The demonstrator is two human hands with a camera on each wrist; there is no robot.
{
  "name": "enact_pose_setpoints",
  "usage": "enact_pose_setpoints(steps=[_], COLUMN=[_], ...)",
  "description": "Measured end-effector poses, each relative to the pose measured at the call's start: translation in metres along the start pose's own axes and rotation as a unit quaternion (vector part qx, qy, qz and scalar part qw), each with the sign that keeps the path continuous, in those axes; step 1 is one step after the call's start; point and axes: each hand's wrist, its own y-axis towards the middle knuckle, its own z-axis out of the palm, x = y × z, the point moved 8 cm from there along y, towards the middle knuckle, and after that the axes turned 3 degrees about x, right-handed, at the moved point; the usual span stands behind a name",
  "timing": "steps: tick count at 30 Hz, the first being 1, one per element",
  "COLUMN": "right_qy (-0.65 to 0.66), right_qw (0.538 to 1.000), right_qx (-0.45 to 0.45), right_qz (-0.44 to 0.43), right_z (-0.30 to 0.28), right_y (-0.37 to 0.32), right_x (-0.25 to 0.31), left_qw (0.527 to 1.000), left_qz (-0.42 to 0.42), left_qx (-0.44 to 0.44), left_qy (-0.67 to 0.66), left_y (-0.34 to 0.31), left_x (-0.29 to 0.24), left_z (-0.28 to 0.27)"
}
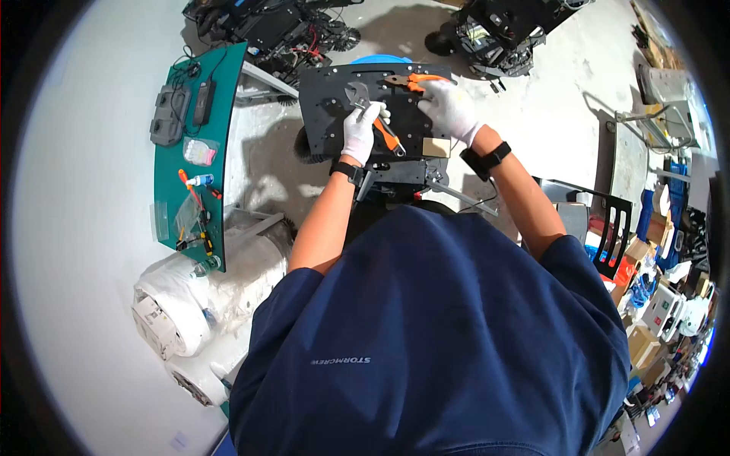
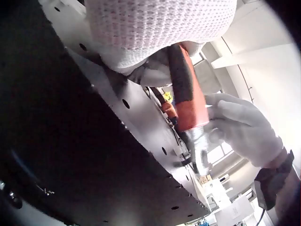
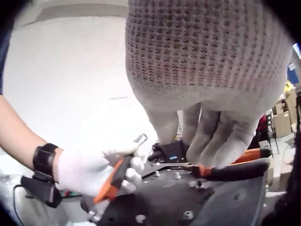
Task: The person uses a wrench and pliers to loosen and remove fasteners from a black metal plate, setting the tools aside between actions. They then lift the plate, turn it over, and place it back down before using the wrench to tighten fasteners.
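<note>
The plate point(image 1: 327, 106) lies straight ahead of the person. Over its middle the left hand point(image 1: 360, 131) holds a wrench point(image 1: 386, 135). The right hand point(image 1: 450, 108) holds pliers point(image 1: 414, 79) at the far edge, right of the wrench. A bench point(image 1: 224, 114) stands left of the plate, carrying a charger point(image 1: 169, 115) and, nearer the person, a bag point(image 1: 200, 152). Wrapped rolls point(image 1: 190, 304) lie by its near end.

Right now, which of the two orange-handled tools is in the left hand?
The adjustable wrench, with one orange handle and a grey head; the left hand grips it. The two-handled pliers sit under the right hand.
</note>
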Motion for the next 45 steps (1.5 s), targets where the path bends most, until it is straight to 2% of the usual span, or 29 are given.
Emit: enact_pose_setpoints(steps=[1, 2, 4, 7, 17, 19, 22, 25, 29, 32, 34, 35, 37, 38, 40, 41, 42, 43, 44, 45], right_qy=[-0.107, -0.107, -0.137, -0.167, -0.192, -0.197, -0.195, -0.149, -0.163, -0.109, 0.02, 0.02, 0.153, 0.179, 0.337, 0.496, 0.516, 0.55, 0.478, 0.546], right_qw=[0.991, 0.991, 0.988, 0.983, 0.979, 0.979, 0.98, 0.988, 0.986, 0.992, 0.992, 0.992, 0.965, 0.962, 0.895, 0.817, 0.809, 0.807, 0.849, 0.813], right_qx=[-0.077, -0.08, -0.053, -0.071, -0.073, -0.033, -0.019, -0.007, -0.019, 0.004, 0.015, 0.013, -0.005, -0.025, -0.019, -0.001, -0.056, -0.037, -0.069, -0.043], right_qz=[-0.022, -0.02, 0.043, 0.017, 0.006, 0.027, 0.028, 0.036, 0.036, 0.063, 0.124, 0.124, 0.211, 0.204, 0.292, 0.294, 0.275, 0.215, 0.214, 0.2], right_z=[-0.012, -0.012, -0.003, 0.006, 0.01, 0.009, 0.008, 0.008, 0.015, 0.021, 0.022, 0.017, 0.012, 0.01, 0.027, 0.038, 0.033, 0.034, 0.02, 0.018], right_y=[0.002, 0.004, 0.008, 0.007, 0.009, 0.01, 0.009, 0.007, 0.003, -0.002, -0.011, -0.013, -0.029, -0.038, -0.065, -0.078, -0.085, -0.089, -0.097, -0.102], right_x=[-0.006, -0.013, -0.032, -0.039, -0.034, -0.034, -0.031, -0.03, -0.03, -0.041, -0.054, -0.055, -0.072, -0.077, -0.104, -0.111, -0.11, -0.115, -0.114, -0.104], left_qw=[1.0, 1.0, 1.0, 1.0, 0.999, 1.0, 0.999, 0.998, 0.997, 0.998, 0.997, 0.996, 0.996, 0.995, 0.996, 0.996, 0.998, 0.999, 0.998, 0.997], left_qz=[-0.017, -0.013, -0.019, -0.021, -0.005, -0.003, 0.006, 0.013, 0.016, 0.012, 0.014, 0.015, 0.015, 0.004, -0.015, -0.019, -0.032, -0.024, -0.048, -0.07], left_qx=[-0.012, -0.005, -0.009, -0.012, -0.004, -0.005, -0.003, -0.002, 0.001, 0.006, 0.007, 0.004, 0.012, 0.016, 0.018, 0.011, 0.003, -0.012, -0.018, -0.024], left_qy=[-0.011, -0.012, -0.015, -0.013, 0.031, 0.029, 0.038, 0.056, 0.07, 0.061, 0.075, 0.088, 0.087, 0.094, 0.09, 0.082, 0.051, 0.046, 0.021, -0.006], left_y=[0.002, 0.003, 0.004, 0.003, 0.001, 0.0, 0.0, 0.0, 0.0, 0.002, 0.003, 0.003, 0.004, 0.005, 0.002, -0.001, -0.005, -0.011, -0.017, -0.025], left_x=[0.005, 0.004, 0.006, 0.005, 0.002, 0.002, 0.001, 0.0, 0.0, 0.003, 0.004, 0.003, 0.004, 0.004, 0.001, -0.005, -0.009, -0.016, -0.018, -0.022], left_z=[-0.004, -0.007, -0.008, -0.007, 0.0, 0.001, 0.003, 0.003, 0.004, 0.002, 0.003, 0.003, 0.003, 0.005, 0.007, 0.008, 0.01, 0.007, 0.001, -0.01])
